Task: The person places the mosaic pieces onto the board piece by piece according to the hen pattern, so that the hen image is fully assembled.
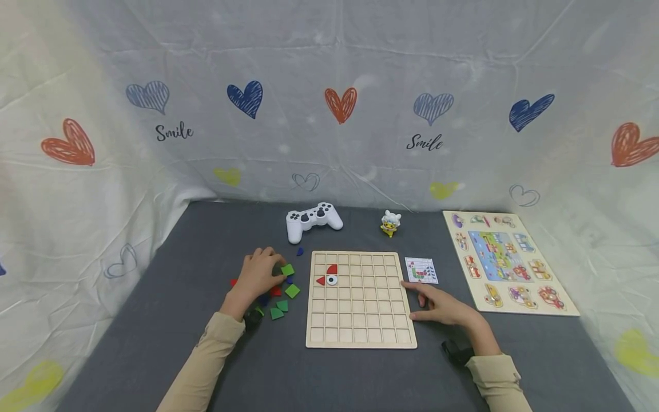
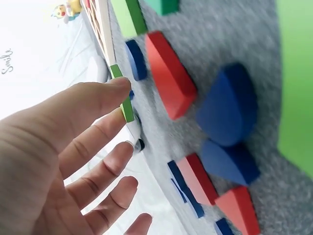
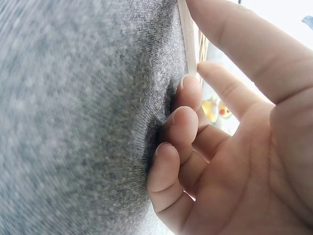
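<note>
Between thumb and index finger, my left hand (image 1: 259, 273) pinches a light green square tile (image 2: 128, 111), just above the loose pieces left of the board. Its other fingers are spread loosely. Below it on the cloth lie red pieces (image 2: 168, 78), blue rounded pieces (image 2: 227, 105) and green pieces (image 1: 277, 313). The wooden grid board (image 1: 365, 337) bears a red quarter-round piece (image 1: 332, 268), a red triangle (image 1: 321, 281) and a white eye piece (image 1: 332, 280). At the board's right edge, thumb and index finger of my right hand (image 1: 444, 304) touch the rim, spread apart; the remaining fingers are bent underneath.
A pattern card (image 1: 421, 270) lies right of the board. Further right is a wooden picture puzzle (image 1: 458, 252). Behind the board are a white game controller (image 1: 314, 220), a small yellow-and-white figurine (image 1: 390, 223) and a small blue piece (image 1: 300, 252).
</note>
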`<state>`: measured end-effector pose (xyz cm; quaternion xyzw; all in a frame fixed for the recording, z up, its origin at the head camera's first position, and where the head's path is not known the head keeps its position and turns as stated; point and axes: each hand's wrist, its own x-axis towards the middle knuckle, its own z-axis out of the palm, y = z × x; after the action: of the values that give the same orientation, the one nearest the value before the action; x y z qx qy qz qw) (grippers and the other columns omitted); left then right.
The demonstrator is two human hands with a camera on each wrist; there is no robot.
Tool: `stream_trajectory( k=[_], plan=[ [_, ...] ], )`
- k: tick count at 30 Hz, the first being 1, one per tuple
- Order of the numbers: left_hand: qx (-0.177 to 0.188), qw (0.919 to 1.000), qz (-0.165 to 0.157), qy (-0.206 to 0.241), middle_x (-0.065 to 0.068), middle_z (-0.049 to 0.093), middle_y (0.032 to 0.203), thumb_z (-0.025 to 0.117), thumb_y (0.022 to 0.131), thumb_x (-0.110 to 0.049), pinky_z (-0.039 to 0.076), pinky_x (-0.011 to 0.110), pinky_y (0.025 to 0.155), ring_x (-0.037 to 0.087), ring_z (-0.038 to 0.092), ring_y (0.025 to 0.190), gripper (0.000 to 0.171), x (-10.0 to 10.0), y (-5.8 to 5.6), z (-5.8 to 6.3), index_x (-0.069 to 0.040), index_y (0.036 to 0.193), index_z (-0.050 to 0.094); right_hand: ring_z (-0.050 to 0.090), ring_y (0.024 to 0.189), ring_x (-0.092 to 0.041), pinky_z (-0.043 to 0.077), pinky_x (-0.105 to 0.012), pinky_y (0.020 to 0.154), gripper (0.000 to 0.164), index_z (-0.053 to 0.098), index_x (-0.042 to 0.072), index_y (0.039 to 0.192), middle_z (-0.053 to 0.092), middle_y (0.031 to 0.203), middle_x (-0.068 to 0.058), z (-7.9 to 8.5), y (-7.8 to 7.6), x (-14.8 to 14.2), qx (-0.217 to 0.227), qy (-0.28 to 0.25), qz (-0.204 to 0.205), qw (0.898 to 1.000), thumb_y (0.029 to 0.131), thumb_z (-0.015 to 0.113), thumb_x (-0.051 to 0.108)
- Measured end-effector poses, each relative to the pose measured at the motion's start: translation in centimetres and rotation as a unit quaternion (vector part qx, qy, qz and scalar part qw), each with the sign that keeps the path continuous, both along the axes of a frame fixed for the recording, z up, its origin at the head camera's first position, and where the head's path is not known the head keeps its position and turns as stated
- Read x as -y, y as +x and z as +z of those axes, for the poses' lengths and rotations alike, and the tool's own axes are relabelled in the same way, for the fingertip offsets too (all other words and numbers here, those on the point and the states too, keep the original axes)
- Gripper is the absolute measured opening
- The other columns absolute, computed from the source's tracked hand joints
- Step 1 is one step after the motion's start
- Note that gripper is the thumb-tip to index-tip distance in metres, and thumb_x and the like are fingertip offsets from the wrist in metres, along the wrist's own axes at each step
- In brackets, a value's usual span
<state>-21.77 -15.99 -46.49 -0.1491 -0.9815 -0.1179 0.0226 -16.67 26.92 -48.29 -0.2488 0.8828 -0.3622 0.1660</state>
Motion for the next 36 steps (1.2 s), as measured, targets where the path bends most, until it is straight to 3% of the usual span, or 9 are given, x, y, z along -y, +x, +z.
stream_trajectory(
  k=[6,13,20,36],
  plan=[
    [-0.007,0.9999,-0.011,0.004,0.004,0.056,0.102,0.075,0.076,-0.030,0.037,0.056,0.086,0.026,0.047,0.094,0.026,-0.8,0.4,0.0,-0.019,0.099,0.070,0.033,0.059,-0.010,0.032,-0.022,0.052,0.068,0.038,-0.005,0.136,0.044,0.080,-0.011,0.9,0.4,0.6,0.002,-0.006,0.002,1.000,0.081,0.071,0.016],
    [-0.009,0.9991,-0.033,0.025,0.000,0.054,0.096,0.076,0.076,-0.031,0.037,0.054,0.085,0.023,0.046,0.091,0.024,-1.6,0.6,-0.4,-0.022,0.098,0.070,0.033,0.059,-0.009,0.032,-0.021,0.053,0.070,0.038,-0.002,0.138,0.044,0.081,-0.010,-0.3,-0.1,0.0,-0.004,-0.001,0.003,1.000,0.081,0.072,0.021],
    [-0.006,0.9976,-0.056,0.040,-0.003,0.053,0.095,0.077,0.075,-0.030,0.036,0.048,0.083,0.019,0.044,0.088,0.025,-2.9,1.0,-0.6,-0.024,0.098,0.070,0.033,0.059,-0.008,0.032,-0.021,0.053,0.070,0.039,-0.001,0.138,0.044,0.081,-0.009,-0.1,0.0,0.0,0.000,-0.001,0.002,1.000,0.081,0.072,0.021],
    [0.012,0.9946,-0.098,0.032,-0.003,0.052,0.094,0.077,0.075,-0.031,0.036,0.048,0.085,0.015,0.038,0.084,0.027,-5.4,2.0,-0.7,-0.026,0.101,0.070,0.033,0.059,-0.006,0.032,-0.021,0.052,0.070,0.039,-0.001,0.138,0.044,0.080,-0.008,0.1,0.1,0.0,-0.008,-0.005,0.006,1.000,0.081,0.072,0.024]
  ],
)
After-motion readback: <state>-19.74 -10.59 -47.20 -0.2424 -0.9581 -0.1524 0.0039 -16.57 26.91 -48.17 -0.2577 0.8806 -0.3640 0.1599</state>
